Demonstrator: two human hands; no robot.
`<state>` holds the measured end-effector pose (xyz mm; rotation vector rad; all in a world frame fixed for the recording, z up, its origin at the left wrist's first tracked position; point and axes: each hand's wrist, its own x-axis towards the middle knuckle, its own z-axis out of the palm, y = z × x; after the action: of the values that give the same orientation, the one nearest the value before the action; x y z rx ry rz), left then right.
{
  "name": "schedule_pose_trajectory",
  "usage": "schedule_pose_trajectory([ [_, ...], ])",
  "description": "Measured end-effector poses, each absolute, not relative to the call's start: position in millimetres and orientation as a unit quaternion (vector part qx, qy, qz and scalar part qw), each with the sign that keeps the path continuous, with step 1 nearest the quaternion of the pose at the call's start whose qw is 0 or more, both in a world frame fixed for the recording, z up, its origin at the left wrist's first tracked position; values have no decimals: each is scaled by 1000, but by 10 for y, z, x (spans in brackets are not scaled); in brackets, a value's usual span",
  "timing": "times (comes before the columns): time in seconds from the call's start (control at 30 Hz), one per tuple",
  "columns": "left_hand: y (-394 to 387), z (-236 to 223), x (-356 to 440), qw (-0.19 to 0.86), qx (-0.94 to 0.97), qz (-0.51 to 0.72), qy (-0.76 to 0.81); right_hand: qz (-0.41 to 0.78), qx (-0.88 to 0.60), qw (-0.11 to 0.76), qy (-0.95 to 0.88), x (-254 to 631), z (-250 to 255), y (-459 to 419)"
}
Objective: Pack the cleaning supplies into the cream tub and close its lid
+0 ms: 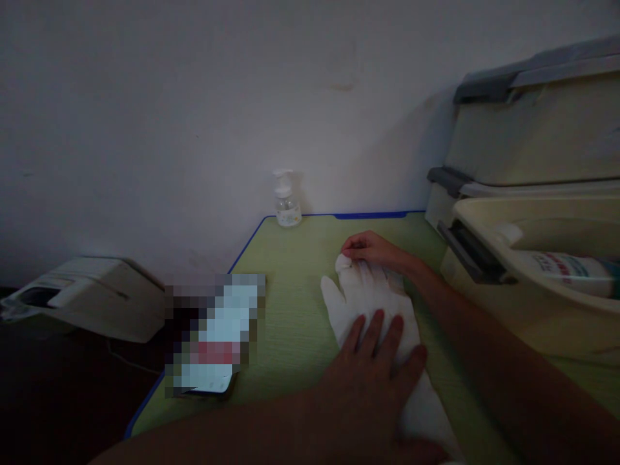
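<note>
- The white glove (368, 290) lies flat on the green table (285, 258).
- The right hand (371, 247) pinches the tip of one glove finger, which is folded over.
- The left hand (371, 381) presses on the glove, fingers spread.
- A lit phone (220, 342), partly blurred, lies to the left.
- A pump bottle (287, 205) stands at the back.
- An open tub (508, 323) on the right holds a white bottle (566, 271).
</note>
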<state>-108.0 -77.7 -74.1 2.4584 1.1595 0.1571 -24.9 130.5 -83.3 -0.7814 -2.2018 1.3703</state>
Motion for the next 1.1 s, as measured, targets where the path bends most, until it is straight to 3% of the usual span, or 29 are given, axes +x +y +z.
schedule_pose_trajectory([
  [0.6, -777, -747, -1104, 187, 892, 57, 408, 497, -302, 229, -781, -266, -812, 1251],
  [1.1, -772, -764, -1094, 182, 893, 55, 409, 453, -338, 192, -802, -329, -713, 1226],
])
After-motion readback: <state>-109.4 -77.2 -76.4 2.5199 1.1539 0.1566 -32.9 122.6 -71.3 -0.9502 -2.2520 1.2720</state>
